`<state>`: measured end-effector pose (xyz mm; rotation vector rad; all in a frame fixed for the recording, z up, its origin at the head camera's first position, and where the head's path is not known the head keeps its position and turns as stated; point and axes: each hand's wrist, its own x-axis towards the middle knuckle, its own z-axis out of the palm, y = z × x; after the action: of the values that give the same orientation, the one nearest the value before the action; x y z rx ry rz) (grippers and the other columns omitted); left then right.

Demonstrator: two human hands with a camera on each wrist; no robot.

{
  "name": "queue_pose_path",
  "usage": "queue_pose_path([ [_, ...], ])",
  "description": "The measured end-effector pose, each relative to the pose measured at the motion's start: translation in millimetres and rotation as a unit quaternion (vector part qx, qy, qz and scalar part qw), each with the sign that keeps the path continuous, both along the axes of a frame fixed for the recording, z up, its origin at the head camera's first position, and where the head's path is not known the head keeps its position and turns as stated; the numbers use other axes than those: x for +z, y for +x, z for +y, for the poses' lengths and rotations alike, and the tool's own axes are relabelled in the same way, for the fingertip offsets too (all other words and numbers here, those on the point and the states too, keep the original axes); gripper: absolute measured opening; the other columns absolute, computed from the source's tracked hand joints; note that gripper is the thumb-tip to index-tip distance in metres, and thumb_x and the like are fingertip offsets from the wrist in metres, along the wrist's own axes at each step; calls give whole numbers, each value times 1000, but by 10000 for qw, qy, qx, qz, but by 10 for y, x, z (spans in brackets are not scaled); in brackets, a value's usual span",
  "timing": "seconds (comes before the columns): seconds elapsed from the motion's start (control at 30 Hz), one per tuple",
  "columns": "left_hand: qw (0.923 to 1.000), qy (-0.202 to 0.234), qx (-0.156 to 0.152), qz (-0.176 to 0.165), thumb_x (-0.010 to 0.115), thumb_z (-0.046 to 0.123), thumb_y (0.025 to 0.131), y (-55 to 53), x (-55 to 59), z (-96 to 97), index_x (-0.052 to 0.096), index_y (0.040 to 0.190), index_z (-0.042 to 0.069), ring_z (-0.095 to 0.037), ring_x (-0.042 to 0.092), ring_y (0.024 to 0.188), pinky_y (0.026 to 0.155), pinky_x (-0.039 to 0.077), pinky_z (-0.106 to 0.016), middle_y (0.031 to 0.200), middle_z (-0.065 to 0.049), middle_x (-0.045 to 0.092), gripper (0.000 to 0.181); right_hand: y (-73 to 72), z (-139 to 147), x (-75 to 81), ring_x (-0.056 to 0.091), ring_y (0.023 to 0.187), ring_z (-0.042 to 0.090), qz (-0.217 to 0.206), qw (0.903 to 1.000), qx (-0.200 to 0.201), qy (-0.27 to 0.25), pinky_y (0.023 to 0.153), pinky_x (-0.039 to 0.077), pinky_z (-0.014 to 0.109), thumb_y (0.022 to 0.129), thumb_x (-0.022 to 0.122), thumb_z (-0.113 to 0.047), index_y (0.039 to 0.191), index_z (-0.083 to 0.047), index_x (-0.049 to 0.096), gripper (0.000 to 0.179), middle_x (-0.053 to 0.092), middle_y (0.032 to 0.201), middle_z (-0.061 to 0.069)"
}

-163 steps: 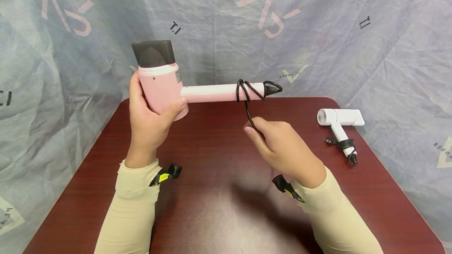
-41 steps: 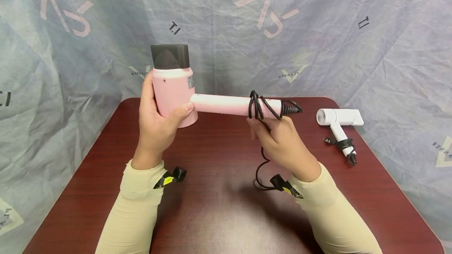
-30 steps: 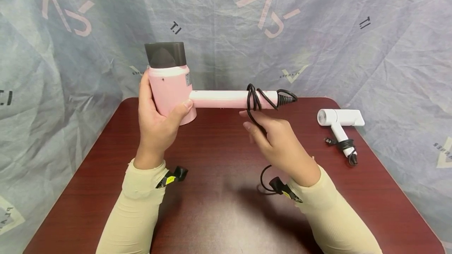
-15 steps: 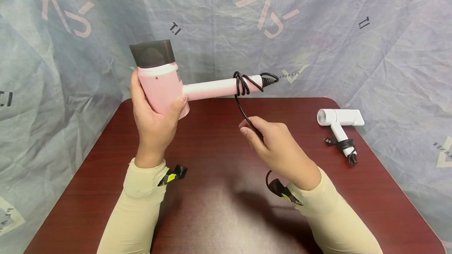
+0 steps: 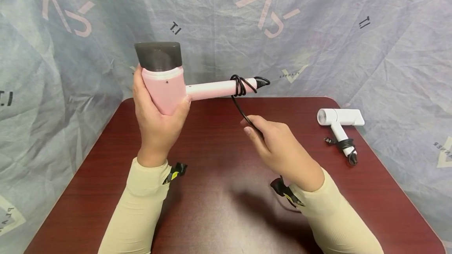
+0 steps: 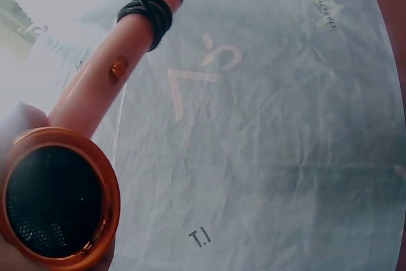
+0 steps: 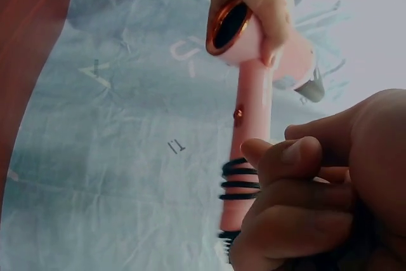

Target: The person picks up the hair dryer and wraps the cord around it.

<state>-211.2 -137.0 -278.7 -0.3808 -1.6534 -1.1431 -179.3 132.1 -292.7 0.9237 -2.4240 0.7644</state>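
A pink hair dryer (image 5: 166, 93) with a dark flat nozzle (image 5: 159, 56) is held up above the table. My left hand (image 5: 157, 132) grips it round the barrel, thumb near the base of the handle. The handle (image 5: 212, 90) points right and tilts slightly upward. Several turns of black cord (image 5: 240, 86) circle its far end. From these turns the cord runs taut down to my right hand (image 5: 282, 150), which pinches it between thumb and fingers. In the left wrist view the round rear grille (image 6: 54, 201) shows, with an orange-coppery rim. The cord's tail is mostly hidden behind my right wrist.
A white hair dryer (image 5: 344, 117) lies at the right side of the dark red table (image 5: 212, 191), its black cord (image 5: 345, 144) wrapped round its handle. Grey printed cloth (image 5: 212, 22) hangs behind and at both sides.
More turns of cord circle the handle than at first. My right hand has dropped from behind the handle to below it, drawing the cord taut. The handle end has tilted up and shifted left.
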Motion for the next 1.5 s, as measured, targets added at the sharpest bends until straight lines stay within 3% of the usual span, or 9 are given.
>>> queue_pose_path([
  [0.07, 9995, -279, 177, -19, 83, 30, 77, -55, -57, -25, 36, 154, -5, -25, 49, 131, 110, 41, -42, 145, -18, 52, 97, -19, 18, 6, 62, 78, 7, 139, 9999, -24, 36, 71, 52, 30, 107, 56, -21, 116, -13, 68, 17, 71, 95, -6],
  [0.17, 9977, -632, 185, -180, 82, 36, 78, -118, -135, -60, 35, 158, 2, -26, 49, 128, 105, 43, -43, 144, -18, 51, 99, -41, 49, 19, 54, 70, 9, 363, 9993, -32, 34, 67, 48, 29, 106, 57, -18, 112, -12, 69, 15, 64, 85, -6],
  [0.33, 9937, -1035, -117, -405, 82, 38, 78, -145, -183, -91, 34, 160, 11, -26, 51, 124, 98, 46, -44, 143, -15, 52, 99, -77, 105, 37, 52, 69, 10, 663, 9978, -41, -89, 66, 46, 30, 105, 59, -16, 112, -9, 71, 16, 62, 81, -4],
  [0.67, 9837, -1531, -783, -527, 85, 33, 76, -135, -145, -109, 36, 160, 17, -24, 52, 118, 93, 46, -41, 136, -10, 56, 98, -160, 232, 60, 53, 74, 7, 1077, 9933, -296, -291, 71, 44, 26, 101, 68, -15, 106, -12, 73, 8, 66, 88, -7],
  [0.8, 9825, -1589, -871, -439, 86, 26, 75, -88, -98, -98, 38, 157, 10, -28, 53, 117, 93, 46, -42, 133, -15, 57, 96, -178, 256, 56, 50, 72, 6, 1083, 9932, -350, -241, 69, 41, 23, 104, 64, -21, 105, -14, 72, 11, 61, 86, -9],
  [0.93, 9808, -1595, -1039, -425, 86, 17, 74, 29, -3, -69, 39, 155, 3, -32, 53, 115, 94, 45, -42, 130, -21, 57, 94, -185, 278, 64, 50, 72, 5, 1022, 9936, -357, -329, 69, 40, 21, 103, 65, -23, 103, -14, 71, 11, 61, 85, -10],
  [1.1, 9792, -1577, -1210, -407, 85, 12, 73, 128, 90, -53, 41, 153, 2, -30, 54, 116, 95, 45, -39, 130, -21, 58, 93, -186, 304, 91, 52, 74, 4, 938, 9939, -294, -503, 70, 41, 18, 102, 67, -23, 101, -13, 71, 10, 66, 88, -10],
  [1.27, 9731, -1539, -1683, -317, 86, 7, 72, 154, 142, -67, 41, 151, -7, -28, 54, 119, 100, 43, -34, 138, -25, 56, 92, -197, 328, 104, 53, 74, 3, 905, 9929, -220, -743, 69, 42, 21, 97, 74, -21, 96, -14, 72, 7, 67, 87, -11],
  [1.5, 9625, -1188, -2376, -555, 86, -1, 68, 161, 151, -97, 41, 149, -8, -26, 56, 113, 97, 45, -31, 138, -22, 56, 93, -229, 362, 121, 53, 72, 2, 670, 9949, -89, -745, 67, 41, 19, 96, 75, -23, 94, -21, 72, 4, 65, 86, -16],
])
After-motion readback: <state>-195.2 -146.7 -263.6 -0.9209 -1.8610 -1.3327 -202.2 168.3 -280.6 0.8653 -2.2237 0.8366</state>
